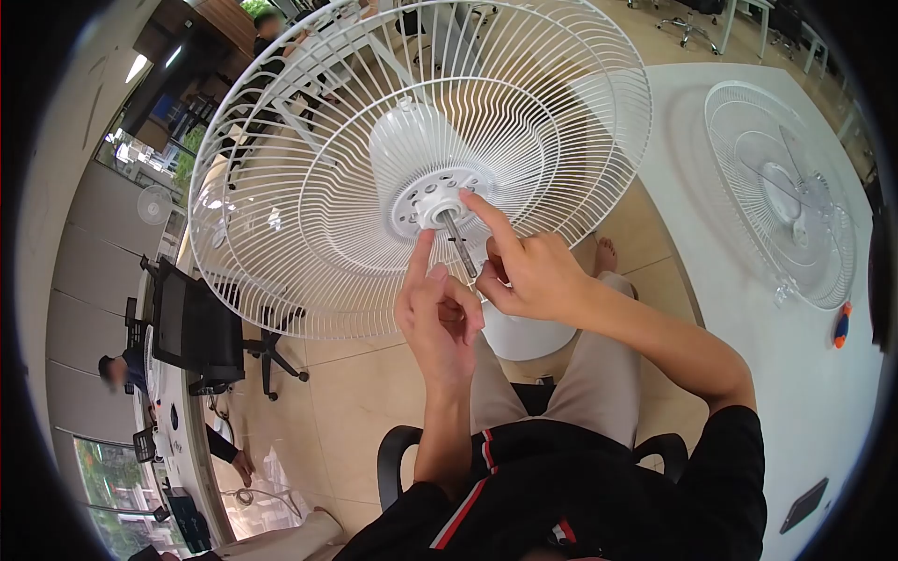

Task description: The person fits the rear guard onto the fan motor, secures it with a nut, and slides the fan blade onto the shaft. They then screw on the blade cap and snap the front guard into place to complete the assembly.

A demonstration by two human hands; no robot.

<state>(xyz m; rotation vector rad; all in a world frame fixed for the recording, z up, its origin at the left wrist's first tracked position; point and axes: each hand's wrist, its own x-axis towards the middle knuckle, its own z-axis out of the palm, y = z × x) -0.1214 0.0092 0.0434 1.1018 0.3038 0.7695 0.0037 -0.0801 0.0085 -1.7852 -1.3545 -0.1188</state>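
In front of me stands a white fan with its rear wire grille (309, 201) mounted around the motor housing (412, 140). A bare metal shaft (458, 245) points out toward me, with a small cross pin through it. My left hand (438, 313) reaches up from below, its index fingertip on the lower left of the white plastic ring (436, 208) around the shaft. My right hand (535, 273) rests its index fingertip on the ring's upper right side. Both index fingers are stretched out while the other fingers curl loosely. Neither hand is wrapped around anything. The fan's white base (519, 335) stands between my legs.
On the white table (655, 103) at right lie another wire grille (781, 201), an orange and blue screwdriver (843, 327) and a phone (804, 505). A black office chair (198, 318) stands left. Other people sit at the left desk and in the background.
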